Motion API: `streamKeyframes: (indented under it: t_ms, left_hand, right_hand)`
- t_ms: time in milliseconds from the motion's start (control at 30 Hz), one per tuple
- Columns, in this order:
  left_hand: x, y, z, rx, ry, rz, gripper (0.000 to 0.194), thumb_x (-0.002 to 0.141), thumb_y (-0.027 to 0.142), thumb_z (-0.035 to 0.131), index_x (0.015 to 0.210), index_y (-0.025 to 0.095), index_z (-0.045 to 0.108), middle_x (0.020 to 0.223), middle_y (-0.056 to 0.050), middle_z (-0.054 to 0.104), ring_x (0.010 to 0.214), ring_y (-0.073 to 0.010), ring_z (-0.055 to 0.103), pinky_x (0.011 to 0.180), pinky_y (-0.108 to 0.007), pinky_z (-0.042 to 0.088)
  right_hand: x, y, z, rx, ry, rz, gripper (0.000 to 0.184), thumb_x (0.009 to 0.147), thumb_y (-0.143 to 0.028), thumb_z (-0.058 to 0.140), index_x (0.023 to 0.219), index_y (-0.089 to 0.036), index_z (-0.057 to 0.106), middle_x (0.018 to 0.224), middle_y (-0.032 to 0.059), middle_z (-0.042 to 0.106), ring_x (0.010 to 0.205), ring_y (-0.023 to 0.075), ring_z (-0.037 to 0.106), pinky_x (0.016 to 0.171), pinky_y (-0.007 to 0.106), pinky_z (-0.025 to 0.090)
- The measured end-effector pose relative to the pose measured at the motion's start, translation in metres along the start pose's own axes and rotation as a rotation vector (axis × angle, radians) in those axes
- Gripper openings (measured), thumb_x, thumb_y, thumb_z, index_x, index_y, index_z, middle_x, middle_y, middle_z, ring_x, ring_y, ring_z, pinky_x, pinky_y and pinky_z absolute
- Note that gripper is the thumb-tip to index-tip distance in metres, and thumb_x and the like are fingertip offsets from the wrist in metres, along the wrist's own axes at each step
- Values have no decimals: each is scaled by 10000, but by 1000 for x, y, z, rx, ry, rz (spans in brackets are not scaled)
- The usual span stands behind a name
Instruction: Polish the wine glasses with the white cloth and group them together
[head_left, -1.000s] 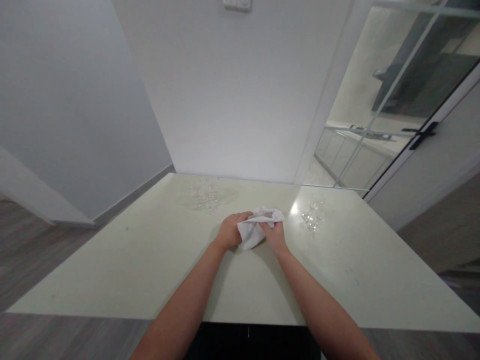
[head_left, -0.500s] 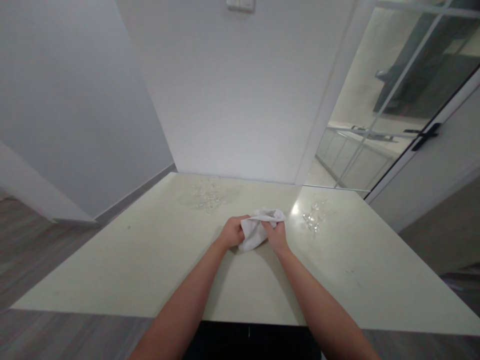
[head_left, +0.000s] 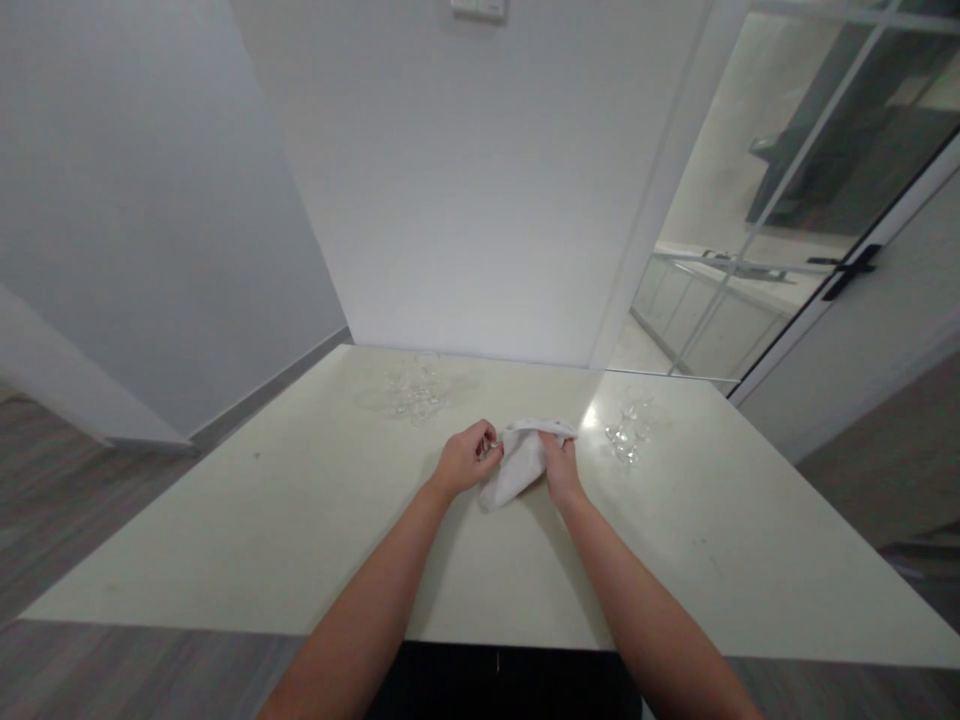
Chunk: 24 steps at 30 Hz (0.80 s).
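Note:
A white cloth [head_left: 521, 465] hangs bunched over the table in front of me. My right hand [head_left: 559, 468] is closed on the cloth's right side, thumb on top. At the cloth's left edge my left hand [head_left: 466, 458] is closed around a small clear, glass-like piece [head_left: 489, 446], whose shiny part shows between thumb and fingers; its full shape is hidden. Back left on the table stands a cluster of clear glass-like pieces [head_left: 417, 395]. Another group of clear pieces [head_left: 628, 430] lies to the right of my right hand. Their exact kind is too faint to tell.
The pale glossy table [head_left: 285, 540] reaches to a white wall [head_left: 480, 220] at its back edge. A glass-paned door [head_left: 757, 220] with a black handle [head_left: 851, 270] stands at the right. Grey wood-look floor [head_left: 67, 480] shows at the left.
My left hand has turned and come away from the cloth's left corner, showing the clear piece in its fingers. The cloth has shifted slightly right in my right hand.

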<state>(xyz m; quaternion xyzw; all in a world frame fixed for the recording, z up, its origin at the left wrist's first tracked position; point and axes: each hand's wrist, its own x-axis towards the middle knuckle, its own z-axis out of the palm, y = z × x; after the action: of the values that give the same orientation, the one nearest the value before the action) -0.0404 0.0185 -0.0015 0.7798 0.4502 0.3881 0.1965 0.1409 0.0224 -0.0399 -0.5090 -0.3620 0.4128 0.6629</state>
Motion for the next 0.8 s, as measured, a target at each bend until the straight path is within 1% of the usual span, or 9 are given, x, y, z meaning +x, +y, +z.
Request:
streamKeyframes:
  t_ms: [67, 133, 200, 267, 333, 467, 600, 700, 800]
  left_hand:
    - [1, -3, 1, -31, 31, -26, 185, 813, 360, 488, 770, 182, 517, 605, 36, 492, 553, -104, 446, 568, -229, 345]
    - [4, -8, 2, -120, 74, -82, 293, 863, 416, 411, 700, 182, 481, 576, 35, 460, 547, -107, 433, 557, -231, 338]
    - [8, -14, 4, -248, 101, -172, 390, 889, 470, 337, 651, 184, 452, 545, 34, 429, 526, -109, 416, 536, -235, 338]
    - [10, -19, 6, -366, 101, -263, 444, 891, 514, 301, 634, 184, 451, 519, 34, 416, 490, -109, 396, 502, -238, 333]
    - [12, -22, 7, -411, 90, -317, 481, 884, 553, 298, 635, 179, 469, 501, 33, 422, 465, -107, 386, 474, -239, 324]
    - [11, -25, 9, -368, 72, -321, 517, 875, 593, 308, 632, 175, 491, 504, 26, 456, 468, -112, 407, 473, -243, 333]
    - [11, -27, 11, -359, 69, -313, 515, 876, 593, 305, 634, 178, 489, 510, 25, 457, 482, -118, 424, 494, -247, 351]
    - [11, -27, 11, -386, 70, -309, 507, 873, 594, 318, 633, 180, 484, 506, 29, 456, 476, -117, 424, 506, -250, 358]
    - [11, -26, 11, -389, 70, -303, 503, 876, 590, 318, 631, 182, 481, 503, 32, 453, 478, -118, 426, 516, -251, 362]
  right_hand:
    - [-4, -4, 0, -55, -69, -64, 439, 696, -439, 659, 1038, -175, 578, 1015, 87, 681, 898, 208, 644, 772, 322, 527]
    - [-9, -9, 1, -128, -176, -169, 409, 654, -402, 708, 977, -169, 614, 980, 81, 693, 883, 211, 643, 795, 332, 519]
    - [-15, -14, 1, -221, -276, -265, 357, 605, -347, 752, 892, -167, 642, 905, 68, 704, 828, 210, 641, 783, 333, 517]
    - [-20, -18, 2, -302, -323, -322, 304, 576, -310, 769, 818, -167, 651, 826, 56, 703, 766, 208, 632, 749, 335, 517]
    - [-22, -19, 2, -340, -331, -348, 267, 576, -296, 765, 783, -167, 655, 789, 49, 701, 737, 207, 624, 732, 340, 518]
    - [-22, -21, 2, -346, -339, -354, 210, 604, -314, 747, 735, -176, 662, 765, 42, 706, 750, 209, 628, 749, 346, 524]
    - [-22, -22, 2, -348, -313, -354, 238, 590, -308, 755, 767, -175, 668, 801, 45, 711, 788, 218, 635, 784, 356, 521]
    - [-22, -21, 2, -330, -326, -361, 226, 595, -293, 747, 775, -180, 667, 808, 45, 713, 807, 221, 636, 798, 358, 518]
    - [-22, -20, 1, -325, -325, -362, 253, 596, -301, 749, 802, -179, 669, 839, 48, 715, 813, 217, 636, 805, 355, 515]
